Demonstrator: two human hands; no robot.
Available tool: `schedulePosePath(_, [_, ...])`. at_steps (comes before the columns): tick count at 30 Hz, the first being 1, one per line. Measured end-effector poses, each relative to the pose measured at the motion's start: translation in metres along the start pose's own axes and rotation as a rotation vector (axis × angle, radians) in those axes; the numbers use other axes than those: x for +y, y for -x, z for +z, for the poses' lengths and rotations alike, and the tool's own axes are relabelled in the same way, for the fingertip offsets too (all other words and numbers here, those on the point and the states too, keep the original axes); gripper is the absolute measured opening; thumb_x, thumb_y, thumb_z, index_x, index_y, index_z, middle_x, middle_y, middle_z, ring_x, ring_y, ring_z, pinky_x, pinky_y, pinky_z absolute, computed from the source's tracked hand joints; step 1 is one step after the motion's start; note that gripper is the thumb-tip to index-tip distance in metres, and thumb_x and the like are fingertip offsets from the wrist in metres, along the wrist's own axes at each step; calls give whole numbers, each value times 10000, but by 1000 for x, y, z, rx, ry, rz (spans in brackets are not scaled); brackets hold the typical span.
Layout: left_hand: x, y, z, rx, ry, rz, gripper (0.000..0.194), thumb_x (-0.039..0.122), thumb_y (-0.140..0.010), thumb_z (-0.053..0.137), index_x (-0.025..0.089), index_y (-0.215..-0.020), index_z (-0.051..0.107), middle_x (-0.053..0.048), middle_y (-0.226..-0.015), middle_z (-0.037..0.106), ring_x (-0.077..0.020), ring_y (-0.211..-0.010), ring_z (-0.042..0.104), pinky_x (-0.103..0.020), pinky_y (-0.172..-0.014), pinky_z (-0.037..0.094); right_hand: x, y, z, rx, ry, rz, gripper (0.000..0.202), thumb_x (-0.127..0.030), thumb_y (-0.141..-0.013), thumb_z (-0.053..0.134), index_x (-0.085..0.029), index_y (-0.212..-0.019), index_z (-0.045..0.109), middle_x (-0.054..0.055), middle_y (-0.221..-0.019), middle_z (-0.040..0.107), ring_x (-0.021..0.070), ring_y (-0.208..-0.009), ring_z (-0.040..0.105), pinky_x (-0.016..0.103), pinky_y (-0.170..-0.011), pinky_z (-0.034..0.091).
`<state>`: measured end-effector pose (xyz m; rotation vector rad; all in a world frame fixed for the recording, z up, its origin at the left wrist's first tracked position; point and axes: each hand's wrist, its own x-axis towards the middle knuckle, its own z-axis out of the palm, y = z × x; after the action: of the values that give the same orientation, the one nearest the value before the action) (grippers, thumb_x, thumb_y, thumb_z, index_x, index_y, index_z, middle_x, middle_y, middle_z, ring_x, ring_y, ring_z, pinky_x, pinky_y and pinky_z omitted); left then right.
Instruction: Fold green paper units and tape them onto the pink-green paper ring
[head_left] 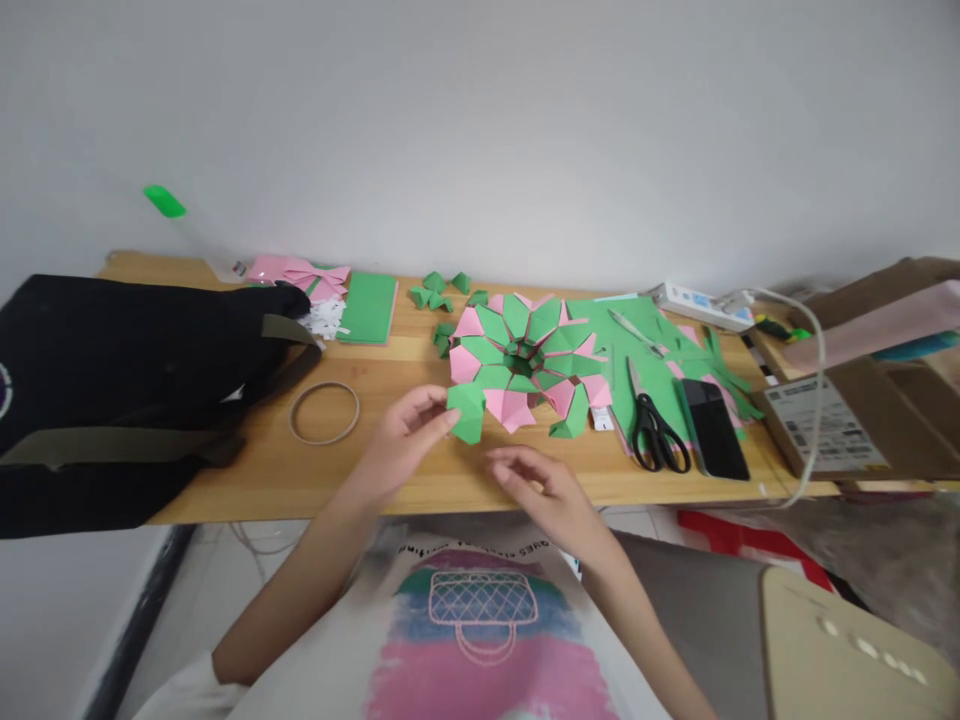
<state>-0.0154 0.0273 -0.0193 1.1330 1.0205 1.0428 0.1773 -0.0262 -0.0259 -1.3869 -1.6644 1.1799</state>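
My left hand [411, 430] pinches a green folded paper piece [466, 413] between thumb and fingers. Just behind it on the wooden table lies a round ornament of folded pink and green paper [491, 352], with a dark hole in its middle. The green piece overlaps the ornament's front left edge in view; whether the two are joined I cannot tell. My right hand [536, 485] hovers near the table's front edge, fingers loosely bent and apart from the thumb, with nothing visible in them. Another green paper piece [574, 415] sits at the ornament's front right.
Small green folded pieces [433, 290] lie behind left. Black scissors [656, 435], a phone [716, 430] and green paper sheets [630, 370] are on the right, near a cardboard box [855, 420] and a power strip [705, 307]. A tape ring [324, 412] and black bag [135, 390] occupy the left.
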Motion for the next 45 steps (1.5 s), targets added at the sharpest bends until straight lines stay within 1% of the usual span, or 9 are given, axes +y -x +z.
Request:
schedulePosePath(2, [-1,-8,-1,45,25,-8,202,363,-773,693,184,-824,613,9,-786,651,-133,-742,595,-254,-702,471,6,-5,6,-18,57,-41,273,-333,-877,617,-188,-1100,675,104,-1080,741,213,-967,703,370,-851,568])
schedulePosePath(6, [-1,-30,2,43,85,-50,267,411,-733,720,180,-768,590,15,-753,621,-135,-744,578,-247,-696,453,18,-25,18,-1,158,-115,458,-310,-854,609,-157,-1286,583,165,-1285,645,276,-1216,592,461,-1026,475])
schedulePosePath(11, [3,-55,3,24,160,-95,345,461,-659,752,174,-752,584,13,-745,610,-128,-719,567,-233,-670,452,28,-54,24,76,244,-166,514,-348,-863,571,-191,-1349,519,161,-1322,623,319,-1255,560,503,-1021,472])
schedulePosePath(15, [6,-63,-5,28,164,-106,334,446,-653,751,165,-723,586,18,-714,590,-116,-694,553,-226,-658,444,35,-71,18,170,293,-157,504,-409,-895,526,-138,-1320,532,201,-1247,654,355,-1168,612,523,-953,509])
schedulePosePath(23, [9,-56,-30,115,34,-97,295,423,-659,768,163,-741,654,7,-721,653,-135,-696,584,-249,-677,459,43,-86,15,197,325,-160,414,-440,-919,504,-161,-1210,598,186,-1190,678,329,-1094,640,510,-912,529])
schedulePosePath(30, [3,-44,-51,169,-118,-117,325,431,-654,780,168,-819,684,-33,-806,726,-175,-756,650,-273,-702,500,33,-92,40,108,340,-246,308,-275,-916,483,-162,-1164,628,142,-1161,673,250,-1103,627,423,-963,523])
schedulePosePath(36, [-13,-32,-65,192,-216,-117,348,404,-712,684,155,-952,652,-56,-825,731,-185,-764,667,-281,-699,509,18,-111,60,158,423,-249,400,-220,-901,458,-119,-1264,593,188,-1265,605,317,-1203,542,538,-1037,448])
schedulePosePath(40, [-25,-23,-72,163,-291,-137,391,395,-759,621,136,-1052,615,-43,-748,708,-181,-693,659,-275,-637,506,11,-121,70,159,461,-261,417,-147,-882,429,-129,-1261,602,172,-1233,611,302,-1179,542,518,-1045,444])
schedulePosePath(45, [-36,-16,-70,130,-475,-123,285,286,-765,611,158,-1018,644,7,-638,633,-174,-606,605,-269,-581,462,3,-129,78,131,497,-258,443,-77,-861,377,-117,-1233,615,184,-1198,610,293,-1143,553,502,-1009,470])
